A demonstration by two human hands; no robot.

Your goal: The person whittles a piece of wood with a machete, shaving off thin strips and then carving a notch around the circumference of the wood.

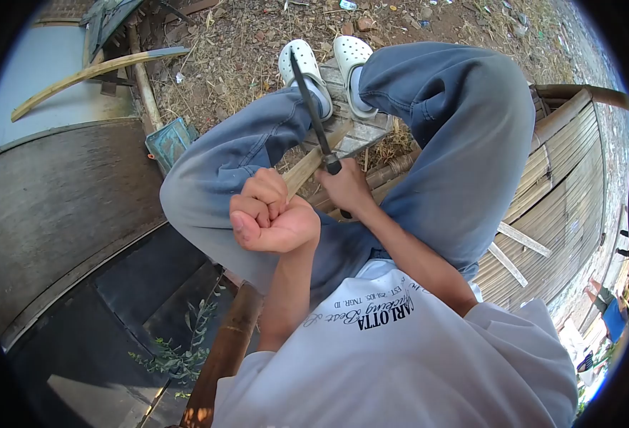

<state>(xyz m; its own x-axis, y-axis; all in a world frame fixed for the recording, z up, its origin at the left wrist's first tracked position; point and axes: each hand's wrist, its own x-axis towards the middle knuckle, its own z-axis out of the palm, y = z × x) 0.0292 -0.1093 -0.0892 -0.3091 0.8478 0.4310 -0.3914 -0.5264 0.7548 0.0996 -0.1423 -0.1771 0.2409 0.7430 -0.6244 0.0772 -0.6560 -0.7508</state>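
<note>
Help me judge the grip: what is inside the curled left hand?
Nothing shows inside the left hand; curled fingers cover its palm. The wooden strip disappears behind it, grip unclear.

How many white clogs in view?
2. Left clog: worn, at the top of the frame, partly behind the dark blade. Right clog: worn, just beside it. The blade hides only part of the left one.

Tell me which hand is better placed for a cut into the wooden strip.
Right, I'd judge: the right hand grips the knife, which crosses over the wooden strip. The left hand is a closed fist at the strip's near end, without a blade.
</note>
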